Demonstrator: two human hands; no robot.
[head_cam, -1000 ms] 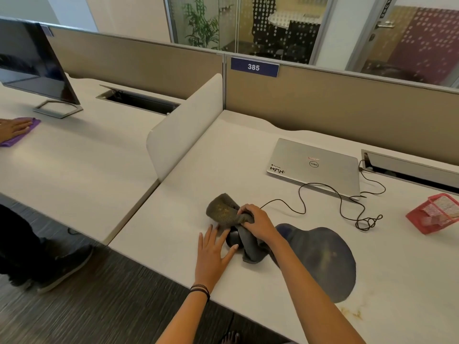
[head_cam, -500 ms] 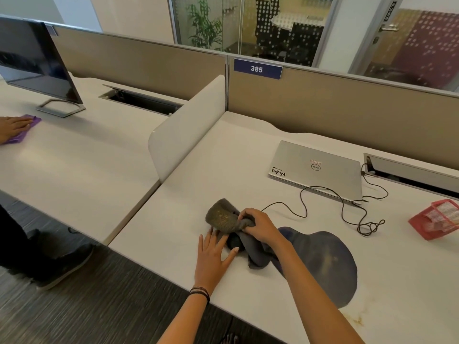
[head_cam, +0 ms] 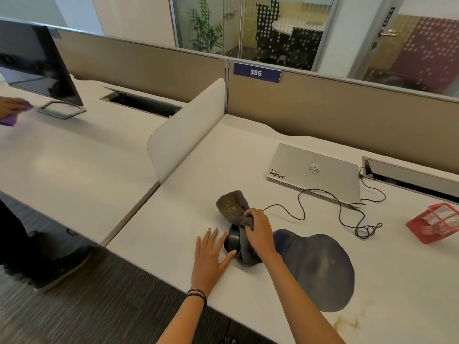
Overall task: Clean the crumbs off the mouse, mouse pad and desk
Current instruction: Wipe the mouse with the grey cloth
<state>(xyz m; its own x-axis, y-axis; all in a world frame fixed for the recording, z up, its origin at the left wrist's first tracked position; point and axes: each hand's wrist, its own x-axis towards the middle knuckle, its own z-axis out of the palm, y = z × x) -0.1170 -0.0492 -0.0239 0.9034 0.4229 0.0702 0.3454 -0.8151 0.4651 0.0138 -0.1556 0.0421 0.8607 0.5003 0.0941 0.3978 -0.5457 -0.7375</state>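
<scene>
Wiping the mouse (head_cam: 231, 240) is what's going on right now, and the thing to watch is how it's sitting between the two hands. It's lying on the worktop (head_cam: 198, 175) just off the left end of the mouse pad (head_cam: 320, 271), not on it. Its long axis looks to be running away from the person, with the cable (head_cam: 280, 205) coming out the far end toward the laptop (head_cam: 315, 172). The right hand (head_cam: 259, 233) is on its right side, fingers curled tight round a grey cloth (head_cam: 232, 206) that's draping over the mouse, with one bunched end sticking out past it on the far side. The left hand (head_cam: 210, 255) is lying flat on the worktop just left of the mouse, fingers straight and holding nothing, thumb tip seemingly touching the shell. So both hands are right at it, the left bracing I'd guess and the right doing the rubbing. Compared with half a second ago, more of the black shell is showing on the left because the cloth is sliding toward the right. The left hand's thumb is now in closer against the mouse. The pad is looking unmoved.
</scene>
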